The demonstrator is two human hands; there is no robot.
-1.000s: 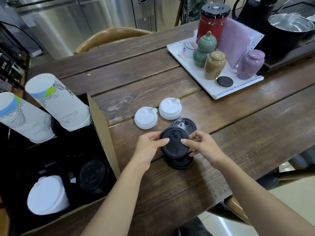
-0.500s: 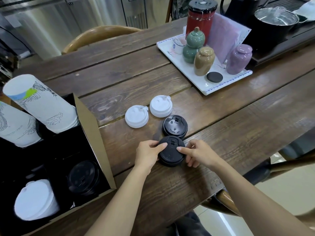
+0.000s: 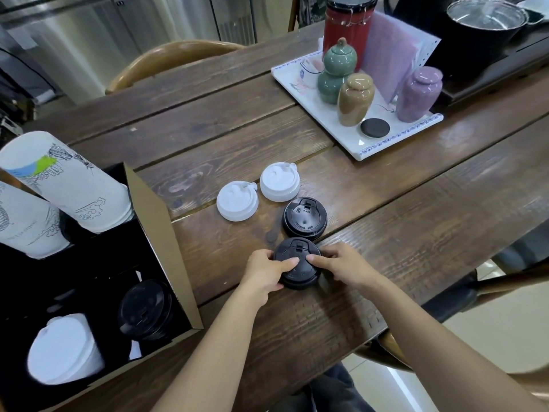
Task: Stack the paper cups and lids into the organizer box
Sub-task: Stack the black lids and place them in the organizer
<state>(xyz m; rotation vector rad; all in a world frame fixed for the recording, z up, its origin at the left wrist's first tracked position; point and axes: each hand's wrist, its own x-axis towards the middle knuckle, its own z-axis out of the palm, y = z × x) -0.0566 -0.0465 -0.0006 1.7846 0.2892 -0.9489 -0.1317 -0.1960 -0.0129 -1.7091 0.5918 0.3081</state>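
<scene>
A small stack of black lids (image 3: 297,264) rests on the wooden table (image 3: 416,221) near its front edge. My left hand (image 3: 264,273) grips the stack from the left and my right hand (image 3: 341,264) grips it from the right, with a thumb of each on top. Another black lid (image 3: 304,218) lies just behind it. Two white lids (image 3: 236,200) (image 3: 279,182) lie side by side further back. The organizer box (image 3: 154,221) stands at the left, holding two stacks of printed paper cups (image 3: 68,185) (image 3: 23,224), a stack of black lids (image 3: 145,310) and a stack of white lids (image 3: 64,349).
A white tray (image 3: 371,150) at the back right carries ceramic jars, a red canister and a black coaster. A dark pot (image 3: 481,31) sits behind it. A wooden chair (image 3: 172,58) stands across the table, another at the lower right.
The black lid that both hands held above the table has come down onto the black lid below it. Both hands now grip the stack on the table.
</scene>
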